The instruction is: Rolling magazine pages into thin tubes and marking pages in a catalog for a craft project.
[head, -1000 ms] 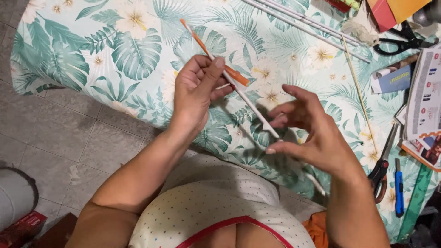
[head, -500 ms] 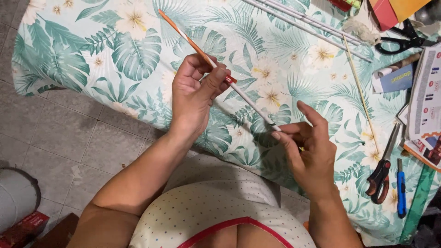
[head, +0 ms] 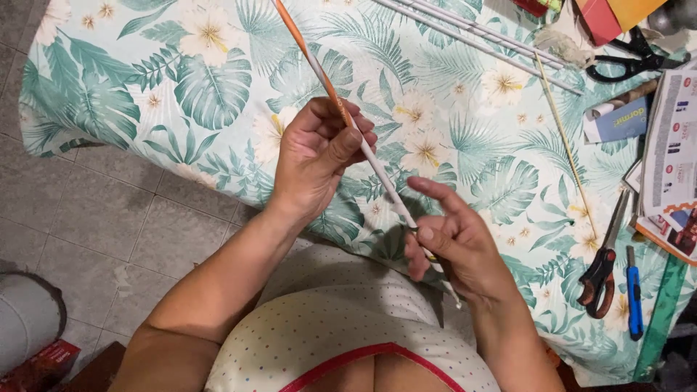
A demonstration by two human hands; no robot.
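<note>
Paper, rolled tight into a long thin tube (head: 363,149), runs on a slant from the upper left, where its orange-striped end passes out of the top of the view, down to the lower right, where its white end shows just past the right hand (head: 454,250). Its long axis thus lies diagonal across the body, high and far on the left side, low and close on the right. The left hand (head: 319,156) holds the tube about its middle, fingers curled round and thumb laid along it; the right hand pinches it near the lower end between thumb and bent fingers, with the forefinger stretched out free. Both hands hold it in the air, above the edge of the worktop (head: 109,87), which wears a cloth of green leaves and pale flowers. Each hand is already on the tube, the right one nearer the body. Farther right lie more thin sticks (head: 472,38), red-handled scissors (head: 602,268), a blue cutter (head: 634,294) and black scissors (head: 630,62), all well apart from the hands.
</note>
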